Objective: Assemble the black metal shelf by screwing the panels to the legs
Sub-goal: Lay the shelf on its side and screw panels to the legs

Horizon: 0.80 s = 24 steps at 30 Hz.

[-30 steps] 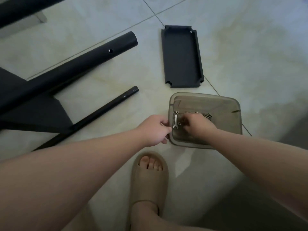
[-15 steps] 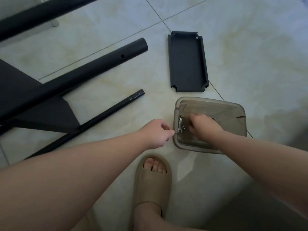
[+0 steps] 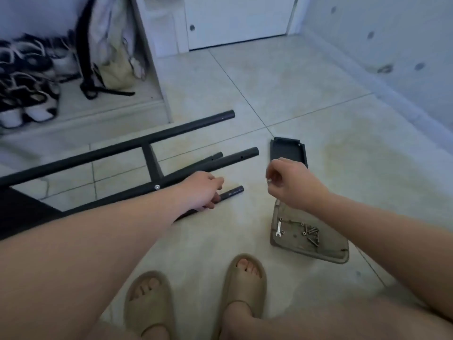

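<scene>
While the left hand (image 3: pixel 201 192) is wrapping its fingers round the thin black pole (image 3: pixel 232 191) near the middle of the floor, the right hand (image 3: pixel 291 182), at three o'clock from the pole, is pinching one little silver screw (image 3: pixel 269 180) in its fingertips. I think the pole is being held steady so the screw can go into it. At ten o'clock the half-built black frame (image 3: pixel 152 158) is lying on its side, with one screw head (image 3: pixel 157 187) showing in it. At one o'clock a small black panel (image 3: pixel 286 149) is waiting, open side up. At five o'clock a grey tray (image 3: pixel 328 256) is sitting close by, keeping more screws (image 3: pixel 311 233) and a small wrench (image 3: pixel 278 228) together, likely so they are not rolling away.
</scene>
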Each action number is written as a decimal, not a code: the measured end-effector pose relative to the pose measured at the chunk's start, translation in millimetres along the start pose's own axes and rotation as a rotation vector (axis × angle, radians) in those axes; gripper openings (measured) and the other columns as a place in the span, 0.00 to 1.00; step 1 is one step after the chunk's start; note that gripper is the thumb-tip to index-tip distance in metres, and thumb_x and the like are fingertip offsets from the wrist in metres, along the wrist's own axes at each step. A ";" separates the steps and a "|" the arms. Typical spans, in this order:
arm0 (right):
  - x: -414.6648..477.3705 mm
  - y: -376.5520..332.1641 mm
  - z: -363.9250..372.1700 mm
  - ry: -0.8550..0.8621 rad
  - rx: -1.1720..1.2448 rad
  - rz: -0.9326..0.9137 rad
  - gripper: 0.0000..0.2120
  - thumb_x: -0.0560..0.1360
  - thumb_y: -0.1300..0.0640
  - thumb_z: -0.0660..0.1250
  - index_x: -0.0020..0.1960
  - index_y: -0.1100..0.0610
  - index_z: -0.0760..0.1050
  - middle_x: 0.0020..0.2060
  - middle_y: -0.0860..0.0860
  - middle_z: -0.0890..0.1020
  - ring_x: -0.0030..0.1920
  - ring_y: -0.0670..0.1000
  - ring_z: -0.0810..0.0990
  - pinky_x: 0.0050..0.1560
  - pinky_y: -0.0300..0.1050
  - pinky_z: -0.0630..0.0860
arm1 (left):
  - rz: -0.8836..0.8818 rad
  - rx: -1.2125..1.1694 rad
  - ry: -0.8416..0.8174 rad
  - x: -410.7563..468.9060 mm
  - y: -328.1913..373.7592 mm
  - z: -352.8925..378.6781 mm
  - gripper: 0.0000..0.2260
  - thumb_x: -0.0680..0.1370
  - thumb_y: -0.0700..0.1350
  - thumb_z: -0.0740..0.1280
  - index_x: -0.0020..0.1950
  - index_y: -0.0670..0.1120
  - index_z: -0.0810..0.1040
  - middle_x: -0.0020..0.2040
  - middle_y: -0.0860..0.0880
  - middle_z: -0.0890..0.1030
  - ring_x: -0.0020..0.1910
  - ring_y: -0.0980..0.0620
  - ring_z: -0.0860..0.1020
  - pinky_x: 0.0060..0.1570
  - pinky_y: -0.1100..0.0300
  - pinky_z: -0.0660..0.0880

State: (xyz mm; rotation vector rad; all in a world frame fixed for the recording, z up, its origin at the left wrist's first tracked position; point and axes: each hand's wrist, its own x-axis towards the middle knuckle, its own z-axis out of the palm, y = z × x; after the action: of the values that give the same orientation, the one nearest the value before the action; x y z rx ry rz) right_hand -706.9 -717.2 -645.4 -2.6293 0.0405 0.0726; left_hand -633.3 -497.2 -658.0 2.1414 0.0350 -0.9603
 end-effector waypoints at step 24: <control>59.2 -208.5 63.3 -0.072 0.035 -0.120 0.11 0.80 0.55 0.67 0.61 0.52 0.80 0.49 0.43 0.77 0.54 0.46 0.77 0.58 0.41 0.74 | -0.228 -0.827 0.098 -60.0 -74.5 -149.8 0.16 0.84 0.48 0.58 0.46 0.40 0.79 0.37 0.47 0.78 0.31 0.53 0.74 0.27 0.64 0.72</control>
State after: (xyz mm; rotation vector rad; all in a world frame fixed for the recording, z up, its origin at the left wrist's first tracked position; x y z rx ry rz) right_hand -641.8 -505.4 -602.3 -2.5862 -0.1388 0.1242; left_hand -606.2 -329.9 -604.7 1.4233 0.6253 -0.7736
